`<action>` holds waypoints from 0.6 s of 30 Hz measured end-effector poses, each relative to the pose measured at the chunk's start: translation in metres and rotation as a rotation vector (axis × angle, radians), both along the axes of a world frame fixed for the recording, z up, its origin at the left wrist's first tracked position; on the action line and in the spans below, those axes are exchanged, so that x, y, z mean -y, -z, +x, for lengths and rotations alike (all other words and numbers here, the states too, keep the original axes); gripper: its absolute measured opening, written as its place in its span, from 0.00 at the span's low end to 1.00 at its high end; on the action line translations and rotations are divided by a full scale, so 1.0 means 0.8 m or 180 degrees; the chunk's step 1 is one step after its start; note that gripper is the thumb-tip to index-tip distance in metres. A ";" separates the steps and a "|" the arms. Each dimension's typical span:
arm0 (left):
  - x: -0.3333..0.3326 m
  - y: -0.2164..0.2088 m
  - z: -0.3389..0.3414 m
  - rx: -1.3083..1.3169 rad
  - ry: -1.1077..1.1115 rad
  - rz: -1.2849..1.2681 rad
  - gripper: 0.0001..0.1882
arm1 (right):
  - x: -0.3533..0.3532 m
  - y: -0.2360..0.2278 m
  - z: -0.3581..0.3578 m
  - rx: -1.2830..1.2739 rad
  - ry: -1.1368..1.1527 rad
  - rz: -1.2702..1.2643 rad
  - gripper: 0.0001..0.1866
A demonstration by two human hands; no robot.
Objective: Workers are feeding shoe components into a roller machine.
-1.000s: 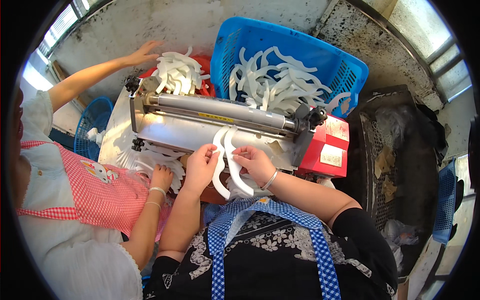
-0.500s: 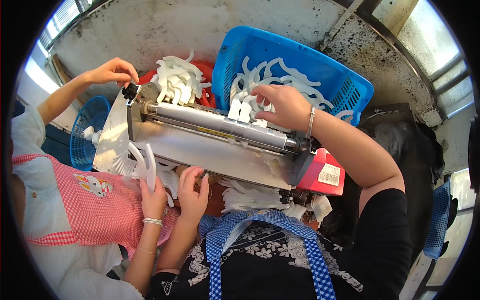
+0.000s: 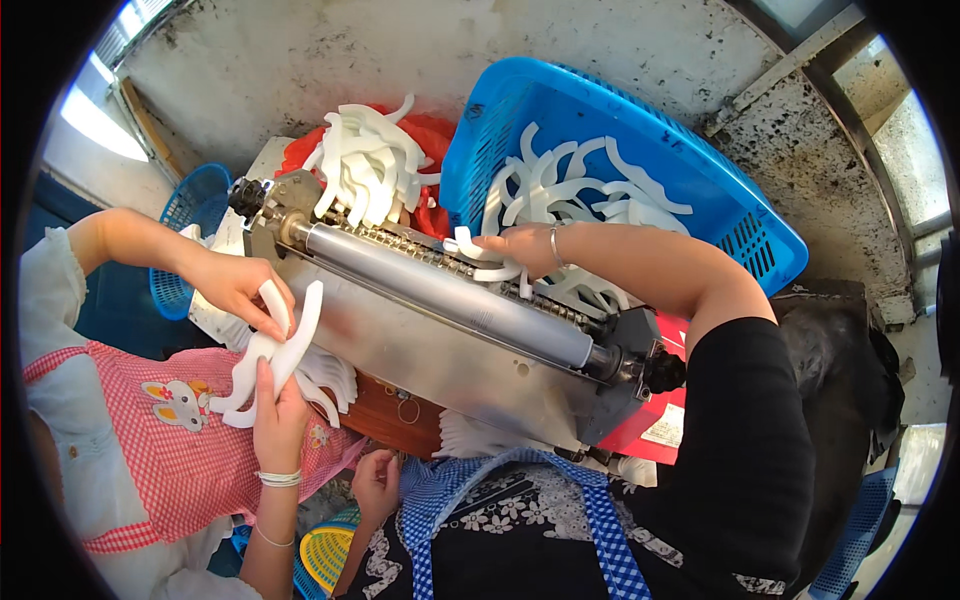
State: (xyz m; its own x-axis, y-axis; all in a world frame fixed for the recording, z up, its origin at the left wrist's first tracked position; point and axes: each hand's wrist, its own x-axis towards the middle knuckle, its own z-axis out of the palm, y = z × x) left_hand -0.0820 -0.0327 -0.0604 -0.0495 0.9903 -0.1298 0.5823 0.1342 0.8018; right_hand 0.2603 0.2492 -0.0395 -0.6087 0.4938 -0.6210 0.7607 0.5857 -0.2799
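My right hand [image 3: 525, 250] is closed on white curved strips [image 3: 466, 240] that look like foam, just behind the roller [image 3: 450, 295] of a metal machine. More wavy white strips [image 3: 575, 185] lie loose in the blue plastic basket [image 3: 625, 85] beyond that hand. Low in front of me, beside my blue checked apron [image 3: 440, 500], my left hand [image 3: 376, 485] has its fingers curled in, and nothing shows in it. A row of white strips [image 3: 475, 437] lies at the machine's near edge.
At left, a co-worker in a pink checked apron [image 3: 140, 440] handles several white strips [image 3: 300, 330] with both hands. A strip pile [image 3: 370, 160] rests on red plastic [image 3: 435, 135] behind the machine. A red box [image 3: 635, 437] stands below its right end. A yellow basket [image 3: 328, 555] sits low.
My right hand came down from the basket to the roller's back side with strips. My left hand drew back toward me and curled. The co-worker's far hand left the machine's knob for the strips.
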 end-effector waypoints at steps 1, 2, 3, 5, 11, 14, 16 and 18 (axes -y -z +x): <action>-0.002 0.003 0.006 0.0070 -0.0025 -0.0091 0.06 | -0.001 0.004 0.008 -0.0605 0.0243 0.0169 0.51; -0.004 0.011 0.008 0.0037 0.0017 -0.0066 0.06 | 0.000 0.007 0.017 -0.1207 0.0492 0.0344 0.49; -0.016 -0.003 0.020 -0.0081 0.0163 0.0045 0.06 | -0.005 0.008 0.012 -0.1333 0.0516 0.0672 0.44; -0.034 -0.011 0.031 -0.0207 0.0315 0.0132 0.06 | -0.023 0.045 0.005 -0.1355 0.0384 0.0646 0.40; -0.046 -0.027 0.043 -0.0199 0.0350 0.0154 0.05 | -0.018 0.048 0.009 -0.1467 0.1109 -0.0281 0.27; -0.040 -0.018 0.035 -0.0228 0.0367 0.0238 0.05 | -0.011 0.024 0.017 -0.1917 0.1036 -0.0247 0.27; -0.037 -0.016 0.039 -0.0242 0.0429 0.0184 0.05 | -0.017 0.029 0.020 -0.1700 0.0883 -0.0285 0.25; -0.033 -0.011 0.040 -0.0256 0.0493 0.0132 0.05 | -0.015 0.031 0.018 -0.1098 0.1039 -0.0151 0.20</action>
State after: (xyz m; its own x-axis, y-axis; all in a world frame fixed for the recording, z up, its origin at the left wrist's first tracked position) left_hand -0.0498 -0.0062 -0.0517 0.0956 0.9913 -0.0904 0.6558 0.0056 0.7549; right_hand 0.2748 0.2616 -0.0647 -0.6011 0.6695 -0.4364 0.7608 0.3122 -0.5690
